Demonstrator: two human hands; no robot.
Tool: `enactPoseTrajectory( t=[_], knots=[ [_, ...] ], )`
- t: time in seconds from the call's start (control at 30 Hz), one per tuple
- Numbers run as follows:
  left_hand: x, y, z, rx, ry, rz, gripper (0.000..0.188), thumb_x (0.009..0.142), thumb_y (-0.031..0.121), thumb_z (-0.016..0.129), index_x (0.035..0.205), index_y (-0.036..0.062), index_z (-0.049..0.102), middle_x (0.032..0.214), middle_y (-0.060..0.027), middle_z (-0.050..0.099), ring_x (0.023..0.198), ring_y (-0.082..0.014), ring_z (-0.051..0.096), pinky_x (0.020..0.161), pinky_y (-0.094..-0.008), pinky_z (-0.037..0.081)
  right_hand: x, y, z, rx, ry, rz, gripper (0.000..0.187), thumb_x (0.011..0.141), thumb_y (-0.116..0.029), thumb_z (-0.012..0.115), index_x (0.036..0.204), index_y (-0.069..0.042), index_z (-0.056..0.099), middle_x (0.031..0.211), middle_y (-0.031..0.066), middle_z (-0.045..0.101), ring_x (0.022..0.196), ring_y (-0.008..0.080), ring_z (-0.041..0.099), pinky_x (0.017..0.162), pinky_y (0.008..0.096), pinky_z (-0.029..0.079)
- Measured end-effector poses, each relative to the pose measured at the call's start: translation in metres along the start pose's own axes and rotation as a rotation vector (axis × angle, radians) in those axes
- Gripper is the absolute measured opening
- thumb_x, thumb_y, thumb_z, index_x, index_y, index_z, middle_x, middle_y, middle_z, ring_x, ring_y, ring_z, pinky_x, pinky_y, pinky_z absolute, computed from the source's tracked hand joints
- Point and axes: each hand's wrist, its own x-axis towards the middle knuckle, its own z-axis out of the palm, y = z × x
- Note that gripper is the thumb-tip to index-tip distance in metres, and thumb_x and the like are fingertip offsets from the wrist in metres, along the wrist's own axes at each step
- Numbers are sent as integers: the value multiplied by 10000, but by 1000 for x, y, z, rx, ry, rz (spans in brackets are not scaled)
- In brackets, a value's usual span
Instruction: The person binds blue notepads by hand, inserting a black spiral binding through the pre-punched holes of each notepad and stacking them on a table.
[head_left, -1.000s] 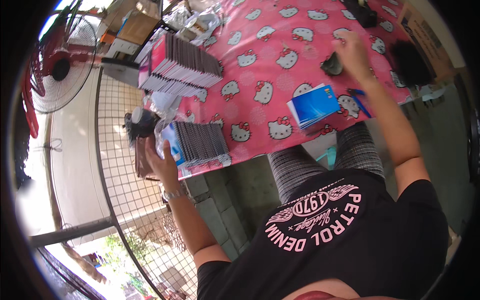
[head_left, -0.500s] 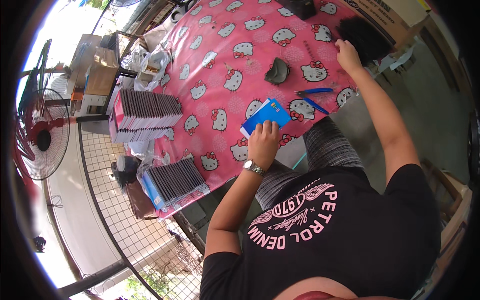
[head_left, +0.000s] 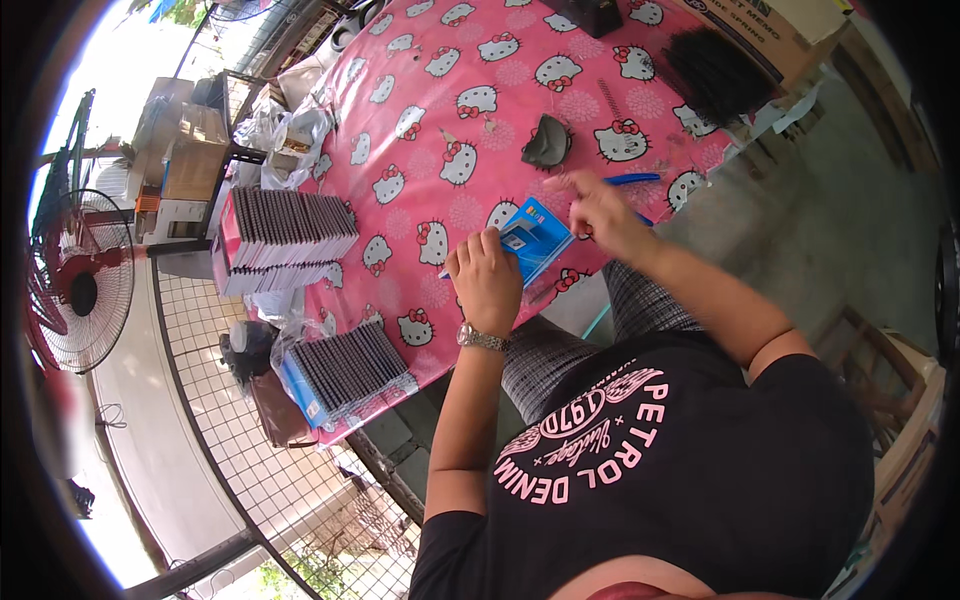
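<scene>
A small blue-covered notebook (head_left: 543, 250) lies at the near edge of the pink table, tilted. My left hand (head_left: 487, 270), with a watch on the wrist, is closed over its left side; its fingers hide part of the cover. Just right of the notebook's upper corner is my right hand (head_left: 612, 222), smeared by motion, so whether it holds a thin thing cannot be made out. Behind that hand lie cutting pliers with blue handles (head_left: 634, 179), partly covered. A crumpled dark grey piece (head_left: 547, 143) rests farther back, and a loose thin wire coil (head_left: 609, 100) lies to its right.
Stacks of spiral-bound notebooks (head_left: 290, 225) stand at the left, with another row of bound notebooks (head_left: 350, 365) nearer. A heap of black wire coils (head_left: 715, 75) sits at the far right beside a cardboard box (head_left: 770, 45). A fan (head_left: 85, 285) stands beyond the left side.
My right hand has come from beside the black coil heap to the notebook's right corner. My left hand has shifted left over the notebook, whose cover shows a pale patch now.
</scene>
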Motion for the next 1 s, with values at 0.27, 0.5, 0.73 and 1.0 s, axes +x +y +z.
enactPoseTrajectory(
  t=[0.27, 0.5, 0.73, 1.0],
  knots=[
    [-10, 1, 5, -137, 86, 93, 217, 878, 135, 637, 1082, 80, 586, 984, -91, 622, 953, -277, 589, 919, -450, 403, -12, 29, 52, -154, 45, -277, 385, 974, -235, 579, 1295, -23, 590, 1167, 171, 665, 1125, 283, 635, 964, 364, 487],
    [-5, -9, -2, -202, 61, 146, 205, 886, 132, 615, 1086, 90, 600, 1006, -99, 611, 989, -297, 564, 908, -450, 385, 20, 0, 12, -562, -121, -535, 171, 880, -104, 684, 1045, -91, 728, 969, 74, 666, 929, 256, 638, 782, 377, 501],
    [-7, -6, -4, -217, 25, 114, 199, 908, 165, 612, 1089, 87, 577, 1038, -105, 612, 1019, -299, 570, 956, -460, 381, 16, -4, 22, -792, 4, -607, 179, 819, -99, 698, 997, -111, 711, 991, 43, 637, 1034, 259, 588, 918, 417, 452],
    [-12, -5, 3, -200, 27, 67, 208, 925, 166, 598, 1105, 69, 561, 1061, -119, 613, 1066, -309, 568, 1080, -493, 335, 18, 3, 20, -616, -155, -613, 185, 813, -75, 691, 995, -103, 703, 999, 55, 632, 1029, 299, 593, 879, 442, 471]
  ],
)
